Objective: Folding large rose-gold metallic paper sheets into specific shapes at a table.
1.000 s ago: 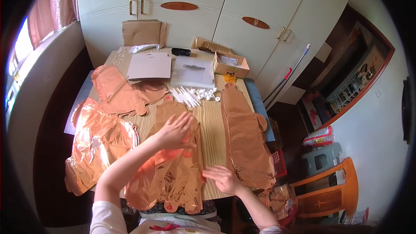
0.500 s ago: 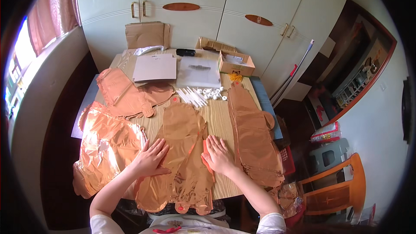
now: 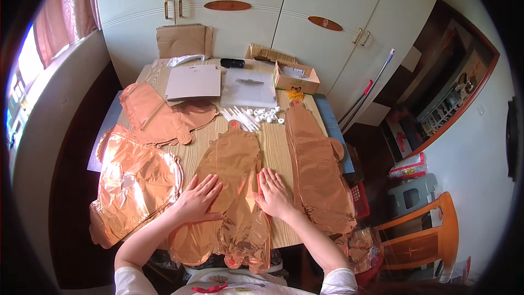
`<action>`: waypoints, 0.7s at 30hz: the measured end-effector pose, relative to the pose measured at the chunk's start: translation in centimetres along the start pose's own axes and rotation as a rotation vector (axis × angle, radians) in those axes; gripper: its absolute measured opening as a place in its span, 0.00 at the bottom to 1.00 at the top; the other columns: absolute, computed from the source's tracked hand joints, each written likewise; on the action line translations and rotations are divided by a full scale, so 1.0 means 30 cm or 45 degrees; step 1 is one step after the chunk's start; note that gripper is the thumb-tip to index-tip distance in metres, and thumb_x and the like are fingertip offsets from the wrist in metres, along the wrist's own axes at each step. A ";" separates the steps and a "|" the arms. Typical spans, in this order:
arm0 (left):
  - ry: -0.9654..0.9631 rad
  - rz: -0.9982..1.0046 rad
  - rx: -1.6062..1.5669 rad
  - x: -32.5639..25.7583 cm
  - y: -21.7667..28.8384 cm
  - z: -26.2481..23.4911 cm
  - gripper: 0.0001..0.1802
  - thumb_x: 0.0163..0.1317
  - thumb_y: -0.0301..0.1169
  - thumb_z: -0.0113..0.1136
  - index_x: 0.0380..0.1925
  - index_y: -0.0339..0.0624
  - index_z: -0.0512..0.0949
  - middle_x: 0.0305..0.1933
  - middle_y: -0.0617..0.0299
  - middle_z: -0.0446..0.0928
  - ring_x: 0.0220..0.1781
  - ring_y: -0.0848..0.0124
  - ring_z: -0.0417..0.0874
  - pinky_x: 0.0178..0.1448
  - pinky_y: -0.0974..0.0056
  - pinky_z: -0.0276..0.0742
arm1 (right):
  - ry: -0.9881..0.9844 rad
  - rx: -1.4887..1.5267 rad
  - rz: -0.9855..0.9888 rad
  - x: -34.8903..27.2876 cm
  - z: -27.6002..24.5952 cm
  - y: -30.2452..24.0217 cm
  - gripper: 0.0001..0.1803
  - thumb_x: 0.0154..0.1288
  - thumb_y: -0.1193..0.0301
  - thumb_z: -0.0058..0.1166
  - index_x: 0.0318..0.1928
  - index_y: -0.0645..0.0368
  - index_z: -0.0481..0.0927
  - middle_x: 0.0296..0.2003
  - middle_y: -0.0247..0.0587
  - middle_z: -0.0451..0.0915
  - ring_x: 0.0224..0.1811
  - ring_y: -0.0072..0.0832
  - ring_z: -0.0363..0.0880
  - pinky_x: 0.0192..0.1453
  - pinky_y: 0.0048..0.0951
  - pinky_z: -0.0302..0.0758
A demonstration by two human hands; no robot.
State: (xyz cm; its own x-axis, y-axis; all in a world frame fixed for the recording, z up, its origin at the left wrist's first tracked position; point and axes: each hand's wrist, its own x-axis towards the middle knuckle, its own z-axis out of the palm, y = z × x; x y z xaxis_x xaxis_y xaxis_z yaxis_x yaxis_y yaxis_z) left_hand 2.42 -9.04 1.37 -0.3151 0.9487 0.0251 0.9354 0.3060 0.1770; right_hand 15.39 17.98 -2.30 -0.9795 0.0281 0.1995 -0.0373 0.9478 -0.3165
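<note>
Head view: with palms on foil like this, I'd press light and even, since thin stuff probably creases easily. Left hand lies palm-down on the flat copper foil balloon, right hand along its right edge; fingers extended, clamped on nothing, well apart. Balloon's front and center on the wood-grain table, between shiny foil and duller foil, white sticks just beyond.

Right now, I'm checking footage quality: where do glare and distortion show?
In the head view, strong glare whitens the lower-left copper foil; same head view, softer glints on the foil between the hands; head view again, the window is washed out and the left wall bows.
</note>
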 end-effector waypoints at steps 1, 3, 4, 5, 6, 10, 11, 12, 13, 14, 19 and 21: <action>0.002 0.002 0.005 0.004 0.000 0.001 0.55 0.58 0.69 0.52 0.72 0.37 0.57 0.75 0.42 0.56 0.79 0.52 0.53 0.78 0.41 0.45 | 0.006 0.023 0.019 0.001 0.003 0.004 0.44 0.74 0.44 0.38 0.71 0.72 0.56 0.73 0.63 0.54 0.78 0.50 0.49 0.80 0.47 0.44; 0.004 0.004 0.013 0.010 0.000 0.004 0.55 0.58 0.69 0.52 0.72 0.37 0.57 0.76 0.43 0.56 0.79 0.52 0.53 0.78 0.42 0.46 | -0.030 0.030 0.055 0.005 -0.002 0.005 0.45 0.74 0.43 0.38 0.72 0.72 0.55 0.74 0.63 0.51 0.78 0.50 0.46 0.80 0.46 0.43; 0.011 0.014 0.019 0.015 0.000 0.000 0.54 0.58 0.69 0.52 0.72 0.37 0.57 0.76 0.43 0.56 0.79 0.53 0.54 0.78 0.42 0.47 | -0.071 0.012 0.073 0.009 -0.009 0.007 0.45 0.73 0.43 0.37 0.72 0.72 0.54 0.74 0.63 0.50 0.79 0.50 0.45 0.81 0.46 0.43; 0.015 0.023 0.025 0.018 0.001 -0.006 0.54 0.58 0.69 0.51 0.72 0.38 0.57 0.76 0.44 0.56 0.79 0.53 0.54 0.77 0.43 0.48 | -0.113 -0.003 0.092 0.011 -0.015 0.003 0.46 0.73 0.42 0.37 0.73 0.72 0.53 0.75 0.62 0.48 0.79 0.50 0.43 0.81 0.46 0.42; 0.019 0.033 0.030 0.021 0.002 -0.010 0.54 0.59 0.69 0.51 0.72 0.38 0.57 0.76 0.45 0.56 0.79 0.53 0.55 0.77 0.43 0.49 | -0.133 -0.027 0.097 0.012 -0.021 -0.004 0.46 0.73 0.42 0.37 0.73 0.72 0.52 0.75 0.62 0.48 0.79 0.50 0.43 0.81 0.46 0.41; 0.027 0.006 0.004 0.024 0.003 -0.004 0.53 0.59 0.69 0.51 0.72 0.40 0.58 0.76 0.47 0.56 0.79 0.54 0.55 0.76 0.45 0.51 | -0.168 -0.120 0.113 0.018 -0.029 -0.025 0.49 0.72 0.40 0.37 0.74 0.71 0.49 0.75 0.62 0.46 0.80 0.50 0.40 0.81 0.46 0.39; 0.021 -0.003 -0.002 0.025 0.005 -0.004 0.53 0.58 0.69 0.52 0.73 0.40 0.58 0.77 0.47 0.56 0.79 0.54 0.55 0.76 0.45 0.51 | -0.166 -0.143 0.113 0.021 -0.029 -0.027 0.49 0.72 0.39 0.37 0.74 0.71 0.48 0.76 0.62 0.45 0.80 0.49 0.40 0.81 0.47 0.38; 0.015 -0.011 -0.007 0.025 0.006 -0.005 0.53 0.58 0.68 0.52 0.73 0.41 0.57 0.77 0.47 0.56 0.79 0.55 0.54 0.76 0.45 0.51 | -0.168 -0.132 0.128 0.024 -0.027 -0.031 0.50 0.72 0.39 0.37 0.74 0.71 0.48 0.76 0.61 0.45 0.80 0.49 0.39 0.81 0.47 0.38; 0.009 -0.020 -0.012 0.023 0.007 -0.004 0.53 0.58 0.68 0.53 0.73 0.41 0.57 0.77 0.47 0.55 0.79 0.55 0.54 0.76 0.45 0.51 | -0.171 -0.120 0.143 0.028 -0.024 -0.037 0.50 0.71 0.39 0.37 0.74 0.71 0.48 0.76 0.61 0.45 0.80 0.49 0.39 0.81 0.47 0.38; -0.008 -0.021 -0.001 0.022 0.003 -0.004 0.53 0.57 0.67 0.55 0.73 0.41 0.56 0.77 0.48 0.54 0.79 0.55 0.53 0.76 0.45 0.50 | -0.170 -0.114 0.155 0.031 -0.023 -0.042 0.50 0.71 0.39 0.38 0.74 0.71 0.48 0.76 0.61 0.44 0.80 0.49 0.38 0.81 0.48 0.37; -0.024 -0.030 -0.005 0.027 0.011 -0.011 0.53 0.57 0.65 0.56 0.74 0.42 0.56 0.78 0.49 0.54 0.80 0.55 0.52 0.77 0.45 0.49 | -0.148 -0.122 0.111 0.011 0.022 -0.049 0.50 0.71 0.39 0.39 0.75 0.68 0.45 0.77 0.58 0.41 0.80 0.49 0.36 0.80 0.50 0.34; -0.019 -0.034 -0.004 0.024 0.011 -0.010 0.52 0.57 0.64 0.56 0.74 0.42 0.56 0.78 0.49 0.54 0.80 0.54 0.52 0.77 0.45 0.49 | -0.145 -0.130 0.084 0.007 0.026 -0.072 0.49 0.72 0.40 0.39 0.75 0.68 0.45 0.77 0.58 0.41 0.80 0.49 0.36 0.80 0.52 0.34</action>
State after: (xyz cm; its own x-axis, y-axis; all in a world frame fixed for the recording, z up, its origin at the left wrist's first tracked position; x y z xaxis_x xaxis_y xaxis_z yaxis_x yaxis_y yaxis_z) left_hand 2.44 -8.28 1.74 -0.3376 0.9413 0.0053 0.9262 0.3312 0.1802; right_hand 15.12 15.69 -2.30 -0.9955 0.0603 0.0733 0.0421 0.9726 -0.2285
